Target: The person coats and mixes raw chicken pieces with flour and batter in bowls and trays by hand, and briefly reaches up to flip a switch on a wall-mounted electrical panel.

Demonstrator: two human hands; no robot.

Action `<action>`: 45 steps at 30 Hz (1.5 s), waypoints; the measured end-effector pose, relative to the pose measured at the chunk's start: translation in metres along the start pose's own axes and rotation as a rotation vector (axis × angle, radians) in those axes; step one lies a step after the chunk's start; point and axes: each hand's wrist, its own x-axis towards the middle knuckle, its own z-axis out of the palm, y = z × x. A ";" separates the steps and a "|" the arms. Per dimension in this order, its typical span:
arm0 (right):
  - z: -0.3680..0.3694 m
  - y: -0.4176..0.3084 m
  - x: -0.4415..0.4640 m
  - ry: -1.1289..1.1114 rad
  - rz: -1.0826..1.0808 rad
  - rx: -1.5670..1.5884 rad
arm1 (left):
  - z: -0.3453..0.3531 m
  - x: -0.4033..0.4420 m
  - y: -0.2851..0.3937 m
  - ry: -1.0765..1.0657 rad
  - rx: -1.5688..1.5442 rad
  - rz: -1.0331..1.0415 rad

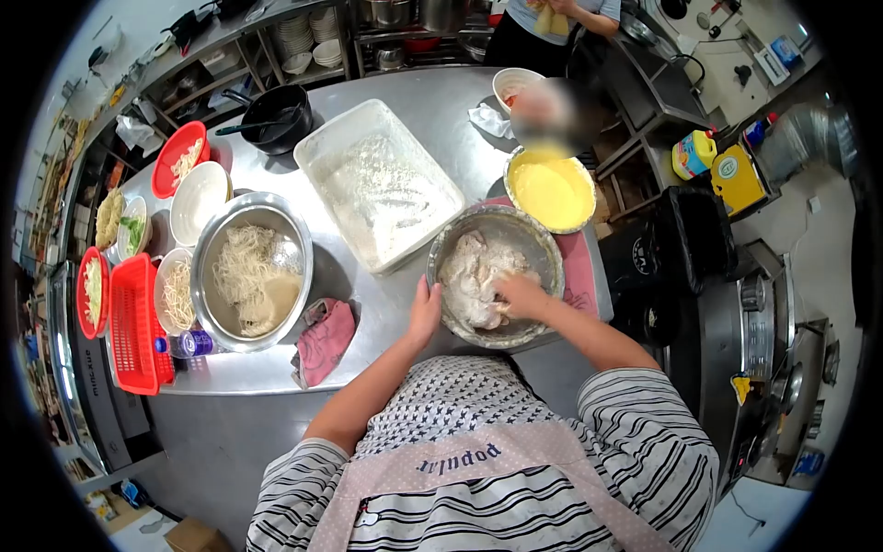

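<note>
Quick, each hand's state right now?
Left hand: against the round grey metal bowl; grip cannot be told.
Right hand: in the white flour-coated pieces inside; open or closed cannot be told.

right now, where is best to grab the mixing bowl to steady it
Probably the rim of the mixing bowl, from the near left, where the left hand is: the round bowl shows no handle, the white tray crowds its far left, and the right hand is inside the bowl.
</note>
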 end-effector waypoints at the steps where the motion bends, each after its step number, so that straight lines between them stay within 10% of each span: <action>1: 0.003 -0.009 0.001 0.000 -0.080 0.032 | 0.002 0.004 -0.004 0.005 -0.007 -0.005; 4: 0.032 -0.027 0.034 0.179 -0.397 -0.124 | -0.004 0.021 0.004 -0.077 -0.112 -0.043; 6: -0.007 -0.059 0.068 -0.228 -0.172 -0.104 | -0.009 0.029 0.004 -0.108 -0.088 0.006; 16: -0.029 0.057 0.049 -0.141 0.006 -0.044 | -0.012 0.036 -0.003 -0.094 -0.084 -0.029; 21: -0.004 0.023 -0.006 -0.083 -0.557 -0.110 | -0.004 0.034 0.009 -0.048 -0.018 -0.012; 24: -0.012 -0.030 0.010 -0.426 -0.666 -0.098 | -0.004 0.034 0.006 -0.037 0.098 0.012; 29: 0.027 -0.018 0.070 0.189 -0.794 -0.166 | -0.010 0.048 0.013 -0.150 0.150 0.018; 33: -0.016 -0.011 0.097 0.002 -0.056 -0.107 | -0.012 0.047 0.020 -0.242 -0.014 -0.002; 36: -0.018 0.031 0.090 -0.167 0.049 -0.196 | -0.013 0.049 0.014 -0.233 0.010 0.028; 45: 0.001 0.018 -0.013 -0.360 -0.445 -0.216 | -0.010 0.047 0.031 -0.271 0.076 0.010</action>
